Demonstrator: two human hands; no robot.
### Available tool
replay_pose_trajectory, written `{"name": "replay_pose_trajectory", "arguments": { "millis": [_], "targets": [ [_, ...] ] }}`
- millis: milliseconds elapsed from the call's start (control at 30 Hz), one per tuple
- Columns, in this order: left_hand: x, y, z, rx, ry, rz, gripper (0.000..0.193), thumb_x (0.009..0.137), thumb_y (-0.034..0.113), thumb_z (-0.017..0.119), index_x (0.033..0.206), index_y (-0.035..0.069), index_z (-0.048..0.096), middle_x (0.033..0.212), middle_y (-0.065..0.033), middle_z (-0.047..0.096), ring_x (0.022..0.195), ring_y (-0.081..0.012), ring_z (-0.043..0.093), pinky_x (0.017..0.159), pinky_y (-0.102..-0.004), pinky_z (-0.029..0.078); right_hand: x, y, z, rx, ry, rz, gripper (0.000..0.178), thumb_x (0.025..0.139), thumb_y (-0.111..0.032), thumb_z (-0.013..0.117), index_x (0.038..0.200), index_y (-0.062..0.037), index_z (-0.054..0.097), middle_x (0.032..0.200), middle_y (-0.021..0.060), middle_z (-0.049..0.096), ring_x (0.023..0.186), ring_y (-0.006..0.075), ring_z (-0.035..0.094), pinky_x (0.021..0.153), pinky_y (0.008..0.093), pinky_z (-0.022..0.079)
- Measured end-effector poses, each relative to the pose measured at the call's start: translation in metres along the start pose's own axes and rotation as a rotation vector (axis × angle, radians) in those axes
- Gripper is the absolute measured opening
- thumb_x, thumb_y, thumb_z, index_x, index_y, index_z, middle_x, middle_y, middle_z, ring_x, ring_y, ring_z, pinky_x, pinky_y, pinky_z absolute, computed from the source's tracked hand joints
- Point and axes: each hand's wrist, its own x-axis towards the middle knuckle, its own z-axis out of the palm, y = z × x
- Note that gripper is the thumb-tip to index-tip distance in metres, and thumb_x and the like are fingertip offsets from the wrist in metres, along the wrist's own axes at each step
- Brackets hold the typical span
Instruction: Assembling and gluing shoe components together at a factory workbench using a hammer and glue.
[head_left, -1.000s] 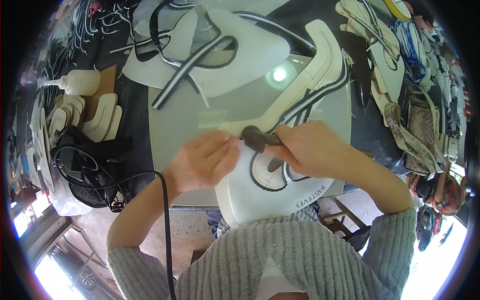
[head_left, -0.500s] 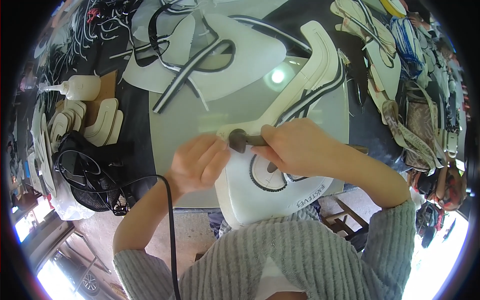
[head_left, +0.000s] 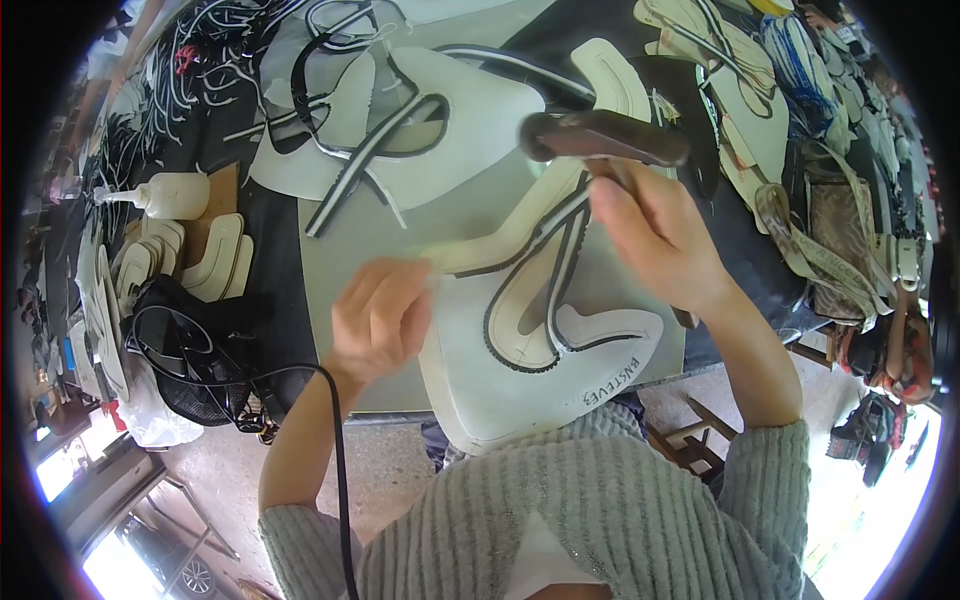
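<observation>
My right hand (head_left: 665, 235) is closed round the handle of a hammer (head_left: 600, 137), raised above the work with its dark head blurred. Below it lies a white curved panel (head_left: 500, 395) with a cream upper section (head_left: 475, 250), its near end at my lap. A black-and-white piping strip (head_left: 565, 290) runs along the cream section and loops round a cutout. At the panel's far left corner, my left hand (head_left: 380, 312) has its fingers curled together. Whatever its fingertips pinch is hidden.
Beyond the grey work board (head_left: 345, 345) lie a second white panel (head_left: 480, 110) and loose piping. On the left are a squeeze bottle (head_left: 178, 196), cream cutouts (head_left: 215, 255), and a black mesh bag (head_left: 185, 345) with a cable. Further panels (head_left: 745, 100) and a patterned bag (head_left: 838, 235) lie right.
The hammer has risen from the panel's far left corner, up and to the right, in my right hand. My left hand has stayed beside that corner, its fingers still curled.
</observation>
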Motion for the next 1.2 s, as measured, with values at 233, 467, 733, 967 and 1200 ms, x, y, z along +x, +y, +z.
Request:
{"name": "replay_pose_trajectory", "arguments": {
  "millis": [233, 467, 733, 967, 1200],
  "targets": [
    [0.000, 0.037, -0.006, -0.086, 0.042, -0.462, 0.032, 0.084, -0.006, 0.064, 0.112, -0.001, 0.050, 0.105, -0.0151, 0.067, 0.091, -0.0250, 0.067, 0.082, -0.0335, 0.053, -0.086, 0.044, -0.027, -0.190, 0.067, 0.153, 0.028, 0.095, -0.015, 0.059, 0.117, 0.0016, 0.059, 0.058, 0.0033, 0.042, 0.051, 0.0096, 0.035, 0.048, 0.0288, 0.034],
    [0.021, 0.044, 0.008, -0.198, 0.057, -0.510, 0.028, 0.080, -0.006, 0.068, 0.106, 0.002, 0.059, 0.099, -0.0117, 0.067, 0.085, -0.0270, 0.067, 0.074, -0.0324, 0.054, -0.077, 0.025, -0.012, -0.171, -0.012, 0.162, 0.015, 0.092, -0.013, 0.061, 0.096, 0.0003, 0.057, 0.055, 0.0062, 0.044, 0.045, 0.0150, 0.041, 0.045, 0.0314, 0.035],
    [0.052, 0.023, 0.019, -0.178, -0.212, -0.376, 0.027, 0.081, -0.005, 0.068, 0.102, 0.001, 0.052, 0.085, -0.0109, 0.067, 0.078, -0.0249, 0.070, 0.066, -0.0303, 0.055, -0.080, 0.011, 0.029, -0.663, -0.342, -0.182, 0.029, 0.088, -0.026, 0.065, 0.078, -0.0048, 0.048, 0.059, 0.0077, 0.057, 0.050, 0.0250, 0.061, 0.045, 0.0354, 0.046],
    [0.050, 0.030, 0.030, -0.034, -0.222, -0.232, 0.027, 0.079, -0.008, 0.067, 0.099, 0.001, 0.051, 0.077, -0.0113, 0.063, 0.062, -0.0259, 0.061, 0.056, -0.0335, 0.049, -0.086, 0.027, 0.040, -0.681, -0.350, -0.166, 0.030, 0.092, -0.028, 0.059, 0.077, -0.0039, 0.047, 0.058, 0.0087, 0.058, 0.049, 0.0242, 0.061, 0.044, 0.0344, 0.046],
    [0.054, 0.035, 0.042, -0.001, -0.179, -0.454, 0.030, 0.078, -0.006, 0.067, 0.102, 0.001, 0.050, 0.076, -0.0103, 0.063, 0.066, -0.0259, 0.064, 0.059, -0.0326, 0.051, -0.090, 0.034, 0.028, -0.530, -0.250, -0.091, 0.031, 0.093, -0.028, 0.059, 0.081, -0.0022, 0.048, 0.060, 0.0139, 0.058, 0.055, 0.0349, 0.061, 0.050, 0.0428, 0.047]
  ]
}}
